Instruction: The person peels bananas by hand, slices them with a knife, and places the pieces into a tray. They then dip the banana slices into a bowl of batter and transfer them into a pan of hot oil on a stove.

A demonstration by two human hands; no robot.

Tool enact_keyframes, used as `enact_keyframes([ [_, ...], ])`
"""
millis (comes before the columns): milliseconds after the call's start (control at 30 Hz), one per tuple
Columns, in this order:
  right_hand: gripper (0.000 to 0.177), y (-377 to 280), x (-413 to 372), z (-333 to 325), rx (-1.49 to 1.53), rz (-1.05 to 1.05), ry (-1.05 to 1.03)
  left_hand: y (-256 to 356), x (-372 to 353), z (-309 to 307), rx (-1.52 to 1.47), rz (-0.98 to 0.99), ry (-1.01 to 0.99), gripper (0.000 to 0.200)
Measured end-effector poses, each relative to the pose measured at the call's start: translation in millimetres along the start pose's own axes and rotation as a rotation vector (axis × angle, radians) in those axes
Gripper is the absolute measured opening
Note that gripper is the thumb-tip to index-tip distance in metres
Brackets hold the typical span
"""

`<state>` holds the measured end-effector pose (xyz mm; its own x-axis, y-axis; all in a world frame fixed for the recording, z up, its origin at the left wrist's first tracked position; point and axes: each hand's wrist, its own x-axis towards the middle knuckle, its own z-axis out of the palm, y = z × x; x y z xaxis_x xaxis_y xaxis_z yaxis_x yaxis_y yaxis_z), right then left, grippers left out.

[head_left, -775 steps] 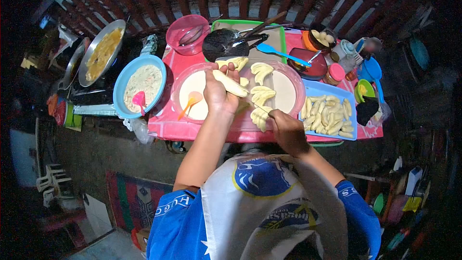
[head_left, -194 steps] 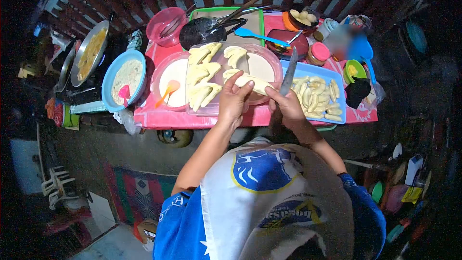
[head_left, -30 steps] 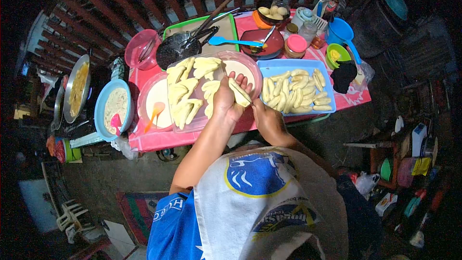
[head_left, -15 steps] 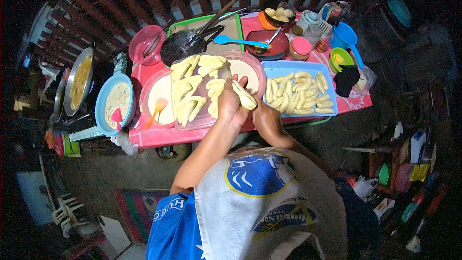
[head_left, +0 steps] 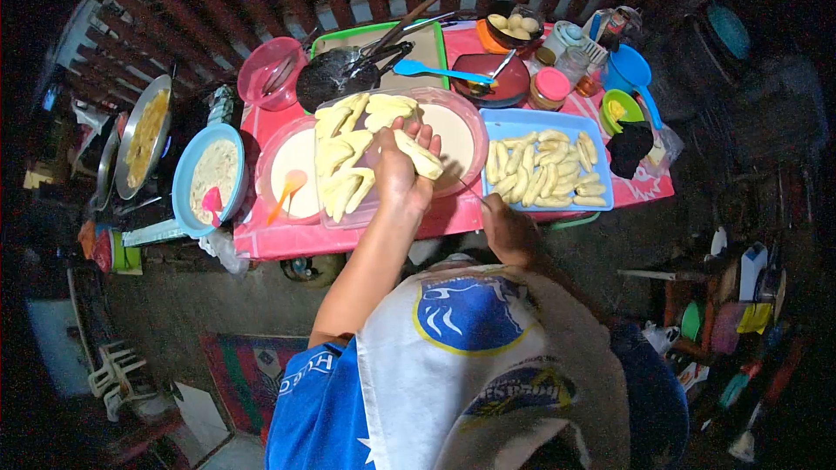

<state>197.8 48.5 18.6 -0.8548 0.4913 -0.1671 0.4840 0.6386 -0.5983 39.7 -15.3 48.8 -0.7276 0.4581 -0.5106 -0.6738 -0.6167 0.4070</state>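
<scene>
A peeled banana lies across the palm and fingers of my left hand, which is closed around it above the table's front. My right hand is closed on a thin knife, its narrow blade pointing toward the banana but apart from it. Beside my left hand, a clear plastic tray bears several sliced bananas spread into fans. To the right stands a light blue tray with many whole peeled bananas.
Pink basins of pale batter flank the clear tray, an orange spoon in one. A blue bowl of batter and a frying pan stand left. Behind are a black pan, blue spatula, jars and bowls.
My right hand has drawn away from the banana, down and to the right, so the knife blade now shows. My left hand still holds the banana, turned slightly. The view has shifted a little.
</scene>
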Motion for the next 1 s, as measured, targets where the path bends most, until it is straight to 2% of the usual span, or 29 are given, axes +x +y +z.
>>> enact_keyframes([
  [133, 0.018, -18, 2, -15, 0.102, -0.078, 0.073, -7, -7, 7, 0.095, -0.002, -0.017, 0.03],
  [367, 0.018, -7, -1, -10, 0.031, -0.138, 0.027, -12, -14, 7, 0.128, 0.037, -0.056, 0.031],
  [567, 0.014, -2, 1, -2, 0.063, -0.251, 0.157, -16, -23, 12, 0.172, 0.057, -0.038, 0.03],
  [633, 0.013, -2, 7, 1, 0.08, -0.366, 0.251, -17, -25, 13, 0.196, 0.056, -0.029, 0.03],
  [767, 0.01, -7, 2, -4, 0.035, -0.289, 0.164, -16, -25, 12, 0.177, 0.04, -0.017, 0.029],
  [833, 0.009, -4, 1, -2, 0.085, -0.369, 0.225, -18, -24, 9, 0.165, 0.03, -0.009, 0.029],
  [1000, 0.008, -9, 13, 7, 0.091, -0.409, 0.253, -19, -21, 3, 0.152, 0.005, -0.028, 0.029],
])
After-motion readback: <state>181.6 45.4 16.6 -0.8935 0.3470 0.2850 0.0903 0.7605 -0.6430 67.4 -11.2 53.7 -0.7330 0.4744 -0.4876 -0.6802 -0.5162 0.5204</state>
